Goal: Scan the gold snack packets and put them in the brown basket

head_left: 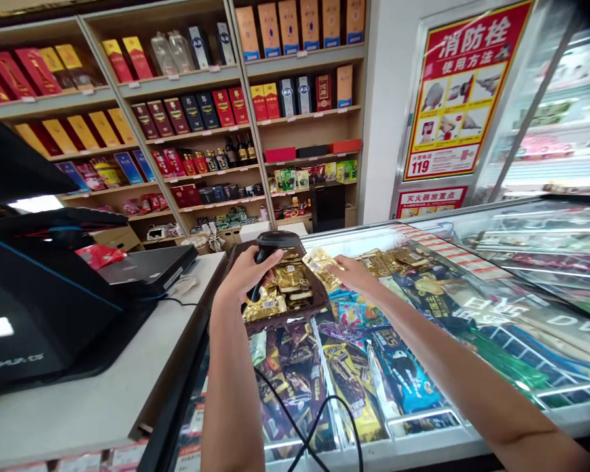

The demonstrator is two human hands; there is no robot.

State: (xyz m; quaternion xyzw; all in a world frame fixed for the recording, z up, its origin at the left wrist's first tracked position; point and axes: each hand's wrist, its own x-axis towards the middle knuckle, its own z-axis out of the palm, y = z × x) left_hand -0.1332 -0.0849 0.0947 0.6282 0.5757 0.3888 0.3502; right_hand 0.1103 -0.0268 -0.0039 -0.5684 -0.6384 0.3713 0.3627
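Note:
My left hand (250, 270) is wrapped round the handle of a black barcode scanner (278, 240), its head turned to the right. The scanner is held above a dark brown woven basket (314, 305) with several gold foil packets (294, 278) in it. Just right of the basket, my right hand (348, 270) grips another gold foil packet (323, 267) by its right end. The packet is raised and tilted near the basket's rim. A black cable (295, 419) loops across the freezer's glass below my left arm. My fingers partly hide the scanner's handle.
Under the basket stands a glass-topped freezer (465, 419) holding several bagged ice creams (403, 367). More gold packets (407, 257) lie farther right. A counter (128, 380) with a black checkout machine (34, 314) is at left. Shelves (177, 137) of boxed bottles line the back.

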